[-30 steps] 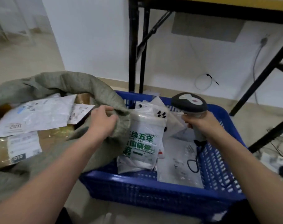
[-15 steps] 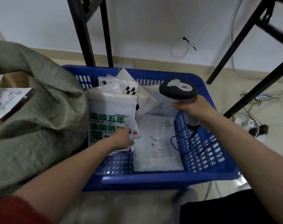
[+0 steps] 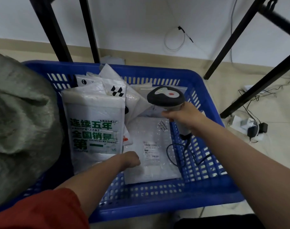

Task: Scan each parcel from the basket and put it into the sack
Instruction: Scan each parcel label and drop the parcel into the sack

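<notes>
The right hand [image 3: 186, 115] gripped a grey handheld barcode scanner [image 3: 165, 96] over a blue slotted plastic basket [image 3: 207, 192]. Inside it, the left hand [image 3: 131, 160] met a flat clear bubble-wrap parcel [image 3: 151, 162], grasp unclear. A grey-green woven sack [image 3: 22, 121] sat left.

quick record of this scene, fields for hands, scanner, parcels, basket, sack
left hand: fingers curled where two parcels meet; grip unclear
right hand: grips grey handheld barcode scanner over the basket
basket: blue slotted plastic basket, several parcels inside
parcels: white pouch with green print at left; flat white bubble mailer beside it
sack: grey-green woven sack, left of basket
</notes>
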